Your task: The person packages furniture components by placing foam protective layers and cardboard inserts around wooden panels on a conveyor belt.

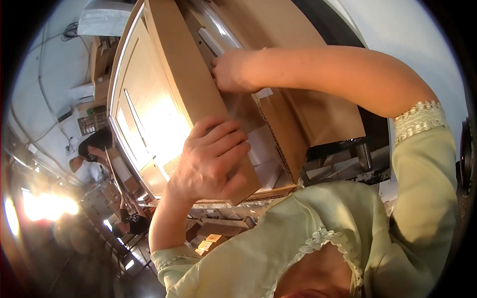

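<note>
- A person in dark clothes (92, 149) stands well off to the left of the grip, apart from the work; stacked cartons (102, 64) lie beyond, also well apart from both hands
- The left hand (211, 159) is curled over the near edge of the cardboard box (194, 89), fingers (223, 141) folded down on the side wall and pressing it; the hand is clamped on the cardboard, not spread
- The box sits tilted between the two hands, its open end turned toward the person; pale sheets or inner packing (263, 159) show just right of the left hand's grip, inside the opening
- The right hand (233, 72) is up at the far top of the box, fingertips bunched against a flap beside a strip of pale tape (211, 42); whether it pinches the tape or only presses the flap, I cannot tell
- Judged from this, the step in hand is working the box's flap while the left hand steadies the body; the next move calls for the left hold to stay firm so that the box does not twist under the right hand's pull
</note>
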Demonstrator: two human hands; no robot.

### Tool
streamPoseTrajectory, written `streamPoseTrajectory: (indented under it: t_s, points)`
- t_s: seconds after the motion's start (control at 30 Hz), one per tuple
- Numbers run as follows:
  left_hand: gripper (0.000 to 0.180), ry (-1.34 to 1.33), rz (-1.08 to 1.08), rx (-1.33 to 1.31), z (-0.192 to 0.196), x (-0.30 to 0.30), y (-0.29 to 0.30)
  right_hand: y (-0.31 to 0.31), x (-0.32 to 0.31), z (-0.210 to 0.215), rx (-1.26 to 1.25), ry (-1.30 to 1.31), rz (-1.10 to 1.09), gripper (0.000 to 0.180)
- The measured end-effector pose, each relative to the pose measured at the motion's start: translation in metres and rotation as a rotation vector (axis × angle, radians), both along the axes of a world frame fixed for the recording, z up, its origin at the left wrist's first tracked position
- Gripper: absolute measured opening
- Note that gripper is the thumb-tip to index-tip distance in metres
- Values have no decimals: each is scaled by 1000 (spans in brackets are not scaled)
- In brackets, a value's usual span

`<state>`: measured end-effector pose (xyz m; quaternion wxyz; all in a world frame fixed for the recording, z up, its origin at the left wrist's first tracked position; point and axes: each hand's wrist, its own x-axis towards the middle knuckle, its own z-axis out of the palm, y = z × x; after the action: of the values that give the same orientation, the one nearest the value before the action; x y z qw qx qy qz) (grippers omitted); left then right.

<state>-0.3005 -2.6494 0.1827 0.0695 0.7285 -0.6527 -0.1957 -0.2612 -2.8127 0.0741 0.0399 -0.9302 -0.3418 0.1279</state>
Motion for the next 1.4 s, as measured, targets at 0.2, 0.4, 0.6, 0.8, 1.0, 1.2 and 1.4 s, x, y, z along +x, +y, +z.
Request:
streamPoseTrajectory:
  t_s: [0.2, 0.4, 0.6, 0.8, 1.0, 1.2, 1.4]
  points:
    - [33, -5, -3, -26, -14, -3, 1, -11, -16, 4, 15, -22, -4, 22]
    - [31, -24, -10, -27, -11, -4, -1, -3, -15, -4, 85, -21, 36, 29]
    - [30, -13, 21, -18, -13, -7, 0, -23, -9, -36, 583, 154, -74, 26]
    - [30, -45, -7, -3, -20, -9, -2, -19, -9, -27, 494, 161, -134, 17]
    - [30, -55, -13, -19, -20, -7, -1, -20, 12, -17, 285, 215, -492, 16]
    - [27, -59, 5, -75, -19, -10, 3, 17, 33, -4, 530, 473, -1219, 39]
    - [26, -42, 7, -88, -19, -8, 0, -10, 29, -46, 614, 211, -915, 35]
